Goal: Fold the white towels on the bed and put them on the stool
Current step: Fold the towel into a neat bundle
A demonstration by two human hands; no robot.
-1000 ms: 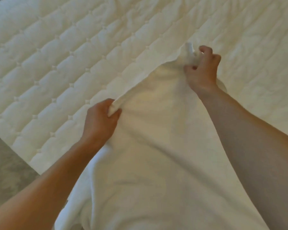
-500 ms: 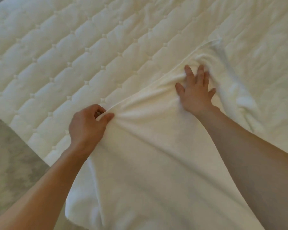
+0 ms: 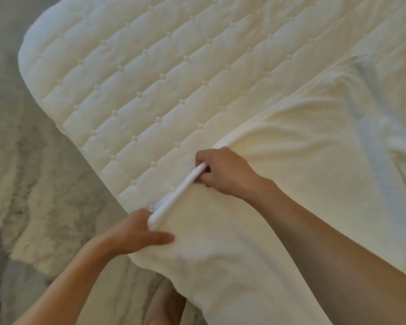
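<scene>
1. The left hand (image 3: 136, 231) grips the towel's edge (image 3: 181, 188) with its fingers curled under the cloth. The thumb lies flat on top and points right.
2. The right hand (image 3: 223, 172) grips the same edge farther up the bed, knuckles up, with the fingers wrapped round the rolled hem.
3. Between the two hands the edge runs as a tight white roll, slanting from lower left to upper right. The hands are near each other but apart.
4. The towel (image 3: 302, 160) is white and lies spread over the right and near part of the bed (image 3: 174, 78). Both forearms reach across it.
5. The towel's near part hangs over the bed's edge toward the person. Its far right part is rumpled into folds and creases.
6. The bed has a cream quilted cover with tufted dimples in rows. Its rounded corner shows at the upper left, and its left half is bare of the towel.
7. The floor (image 3: 33, 184) left of the bed is pale with grey veining.
8. Part of the person's leg (image 3: 167, 301) shows at the bottom, just beside the hanging towel.
</scene>
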